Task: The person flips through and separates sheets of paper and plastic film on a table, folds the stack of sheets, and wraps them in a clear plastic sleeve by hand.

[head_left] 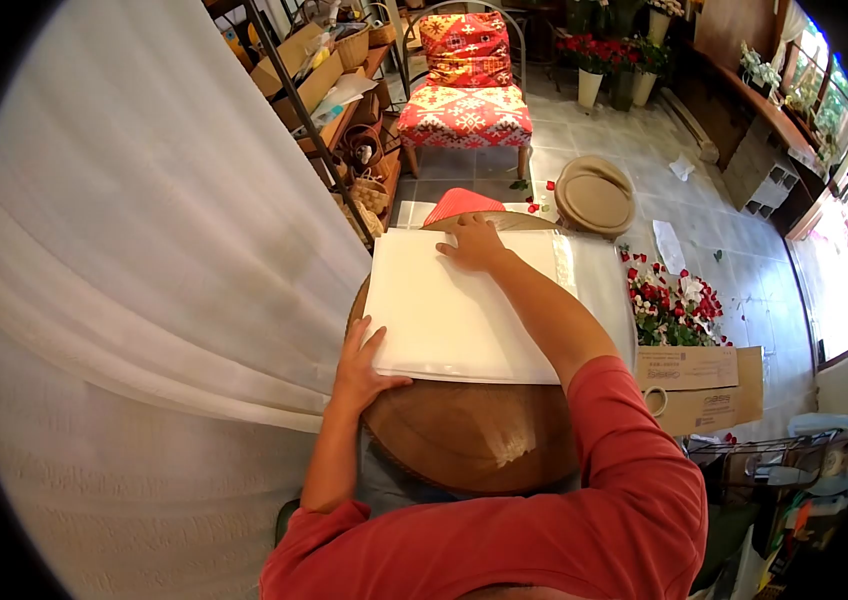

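Note:
A stack of large white sheets (464, 310) lies on a round wooden table (474, 430). Near the stack's far edge, my right hand (474, 245) rests on top with its fingers spread. My left hand (356, 370) is at the near left corner, thumb and fingers apart along the stack's edges. Clear plastic (599, 275) sticks out past the right side of the sheets. My right forearm covers part of the stack's right half.
Beyond the table stands a chair with a red patterned cushion (466, 115). A beige round stool (595, 192) is at the far right. Red and white flowers (679, 305) and a cardboard box (704, 385) lie to the right. A white curtain (194, 230) hangs close on the left.

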